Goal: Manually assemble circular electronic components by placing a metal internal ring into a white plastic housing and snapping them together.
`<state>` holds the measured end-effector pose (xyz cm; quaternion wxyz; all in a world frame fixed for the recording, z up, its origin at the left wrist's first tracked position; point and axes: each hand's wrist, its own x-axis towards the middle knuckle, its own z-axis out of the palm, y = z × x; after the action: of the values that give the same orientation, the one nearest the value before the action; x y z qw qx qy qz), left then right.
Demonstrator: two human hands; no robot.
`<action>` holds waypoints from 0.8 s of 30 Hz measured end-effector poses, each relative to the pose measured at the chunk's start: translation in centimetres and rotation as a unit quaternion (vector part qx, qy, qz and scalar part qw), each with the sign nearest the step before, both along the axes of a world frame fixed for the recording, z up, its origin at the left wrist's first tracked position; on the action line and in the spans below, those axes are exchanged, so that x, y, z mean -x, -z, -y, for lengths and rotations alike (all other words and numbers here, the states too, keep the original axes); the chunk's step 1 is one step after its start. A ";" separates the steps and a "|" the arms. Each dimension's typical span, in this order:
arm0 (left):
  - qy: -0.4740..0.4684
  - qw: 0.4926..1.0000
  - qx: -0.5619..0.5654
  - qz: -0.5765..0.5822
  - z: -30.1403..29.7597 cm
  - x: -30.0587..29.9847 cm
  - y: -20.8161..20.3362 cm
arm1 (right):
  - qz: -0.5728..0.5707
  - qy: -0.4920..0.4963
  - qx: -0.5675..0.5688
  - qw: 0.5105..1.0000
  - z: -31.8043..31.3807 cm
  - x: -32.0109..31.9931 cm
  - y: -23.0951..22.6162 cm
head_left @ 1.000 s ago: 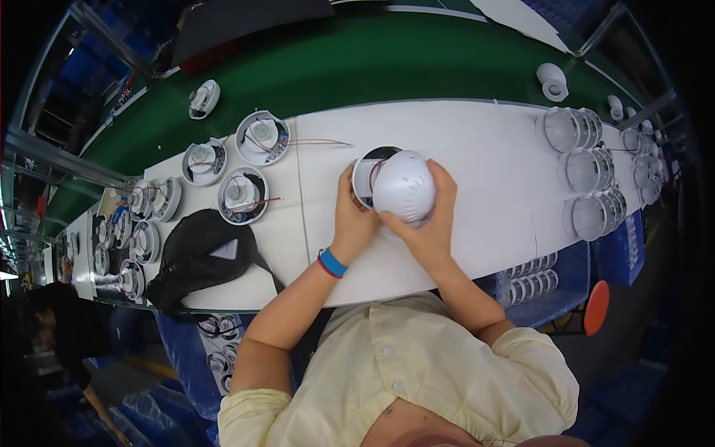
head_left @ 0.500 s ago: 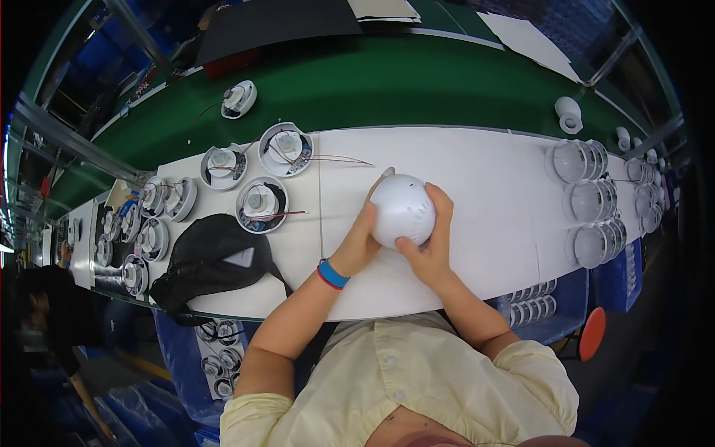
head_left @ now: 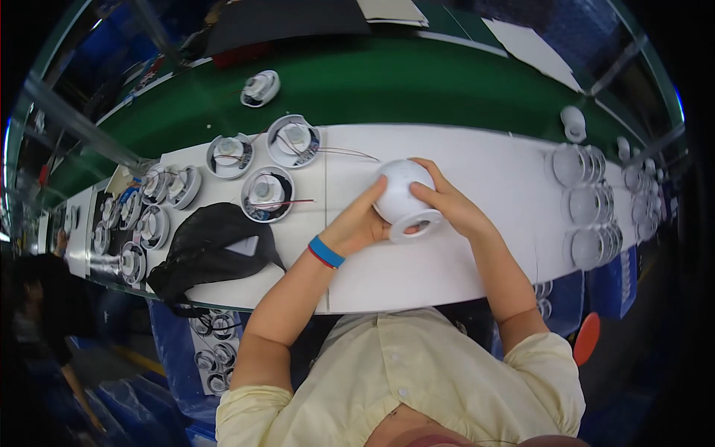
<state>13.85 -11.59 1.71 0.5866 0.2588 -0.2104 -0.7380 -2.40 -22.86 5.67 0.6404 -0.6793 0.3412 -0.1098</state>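
Note:
Both my hands hold a white, rounded housing (head_left: 403, 186) just above the white worktop, in front of me. Its round opening, edged by a white ring, faces down toward me. My left hand (head_left: 363, 220) grips it from the left and below, with a blue band on that wrist. Across the upper right side lie the fingers and thumb of my right hand (head_left: 453, 203). To the left stand open white housings with circuit boards and thin wires; the nearest one (head_left: 267, 194) has a red wire reaching toward my left hand.
A black cloth bag (head_left: 216, 249) lies at the left of the worktop (head_left: 477, 164). Stacks of clear round covers (head_left: 588, 205) line its right end. Behind runs a green belt (head_left: 417, 82) carrying white housings. Blue bins (head_left: 175, 357) stand below, and a person (head_left: 56, 298) is at far left.
The housing has turned in my hands: its smooth dome showed before, and now the ringed opening points toward me. My right hand has shifted to its upper right side.

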 end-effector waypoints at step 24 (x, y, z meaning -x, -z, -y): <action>-0.352 0.684 0.201 0.606 5.5 1.3 12.4 | -0.074 -0.018 0.286 0.955 31.7 -20.9 5.7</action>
<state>12.54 -17.10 -10.66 0.5857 0.5805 -0.5568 -0.0995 18.54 -54.59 -0.04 0.3942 -0.8463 0.3297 -0.1402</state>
